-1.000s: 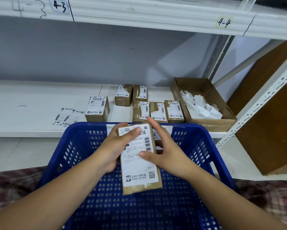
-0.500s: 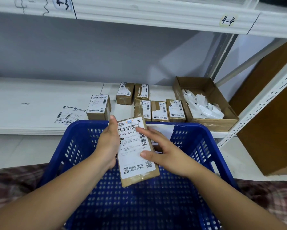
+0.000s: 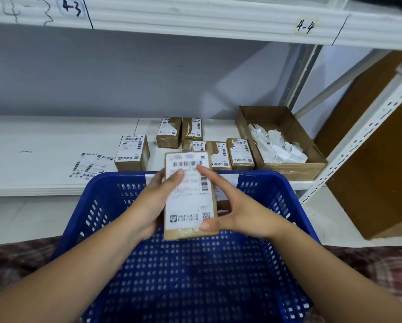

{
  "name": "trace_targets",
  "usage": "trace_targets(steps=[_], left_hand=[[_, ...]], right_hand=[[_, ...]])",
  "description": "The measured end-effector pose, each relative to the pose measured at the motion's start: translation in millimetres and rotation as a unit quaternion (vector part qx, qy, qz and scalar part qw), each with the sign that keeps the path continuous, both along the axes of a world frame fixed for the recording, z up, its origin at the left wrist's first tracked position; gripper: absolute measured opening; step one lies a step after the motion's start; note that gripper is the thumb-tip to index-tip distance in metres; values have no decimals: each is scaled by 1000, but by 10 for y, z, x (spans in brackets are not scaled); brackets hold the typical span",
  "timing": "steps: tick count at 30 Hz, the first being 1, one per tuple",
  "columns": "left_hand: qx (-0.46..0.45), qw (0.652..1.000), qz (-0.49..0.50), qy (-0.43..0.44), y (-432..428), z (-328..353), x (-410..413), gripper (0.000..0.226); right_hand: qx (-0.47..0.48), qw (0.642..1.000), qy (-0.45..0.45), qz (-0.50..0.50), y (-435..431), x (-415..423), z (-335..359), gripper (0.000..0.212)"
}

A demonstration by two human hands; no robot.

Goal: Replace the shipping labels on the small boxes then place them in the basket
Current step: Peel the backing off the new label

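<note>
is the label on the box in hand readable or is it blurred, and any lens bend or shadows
Head view: the held box shows motion blur on its middle text, though its barcode is discernible; the shelf edge bows from wide-angle distortion; soft diagonal shadows cross the back wall; no strong glare.

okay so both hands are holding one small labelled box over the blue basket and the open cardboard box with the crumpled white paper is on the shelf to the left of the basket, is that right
Not quite. In the head view the open cardboard box of crumpled white paper sits on the shelf to the right, not the left. The rest holds: left hand and right hand hold one small labelled box over the blue basket.
</note>
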State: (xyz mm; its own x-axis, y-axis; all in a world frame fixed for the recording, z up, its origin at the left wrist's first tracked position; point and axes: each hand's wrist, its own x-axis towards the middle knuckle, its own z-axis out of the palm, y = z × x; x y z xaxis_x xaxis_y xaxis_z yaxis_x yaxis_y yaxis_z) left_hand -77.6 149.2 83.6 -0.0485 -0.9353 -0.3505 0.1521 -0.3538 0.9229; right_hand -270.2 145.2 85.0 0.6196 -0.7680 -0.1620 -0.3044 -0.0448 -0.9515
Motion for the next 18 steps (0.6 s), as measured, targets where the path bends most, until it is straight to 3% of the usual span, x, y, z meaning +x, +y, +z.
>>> trace_targets(steps=[4, 8, 12, 18], left_hand=[[45, 991, -119, 32, 82, -55, -57, 55], [40, 987, -149, 35, 58, -58, -40, 52], [40, 991, -126, 29, 61, -46, -27, 48], [63, 993, -95, -4, 73, -73, -11, 38]], right_hand=[[-23, 993, -66, -96, -63, -29, -53, 95], [-11, 975, -145, -169, -85, -33, -61, 76], [44, 968, -187, -159, -83, -31, -78, 69], [56, 984, -132, -105, -67, -20, -92, 82]])
